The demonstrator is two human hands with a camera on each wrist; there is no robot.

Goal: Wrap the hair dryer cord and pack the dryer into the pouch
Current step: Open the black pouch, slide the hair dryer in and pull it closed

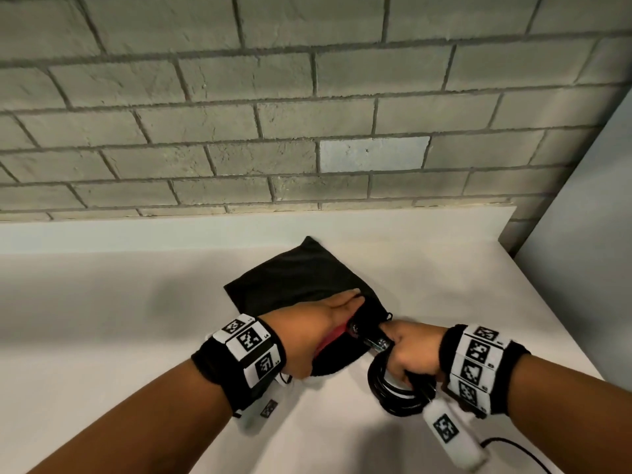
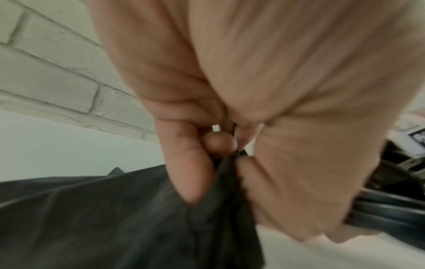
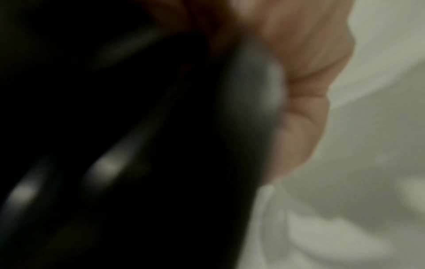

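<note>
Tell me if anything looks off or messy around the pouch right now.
Nothing looks damaged or spilled. The black pouch lies rumpled and skewed on the white counter, its edge pinched by the left hand; the right hand grips the coiled cord.

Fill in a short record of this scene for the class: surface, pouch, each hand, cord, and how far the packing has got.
surface: white table against a grey brick wall
pouch: black cloth pouch lying on the table, mouth toward the person
left hand: left hand pinches the pouch's edge at the mouth
right hand: right hand grips the coiled cord and pushes the dryer toward the mouth
cord: black cord wound in loops, outside the pouch
progress: cord wrapped; dryer at the mouth, not fully in
</note>
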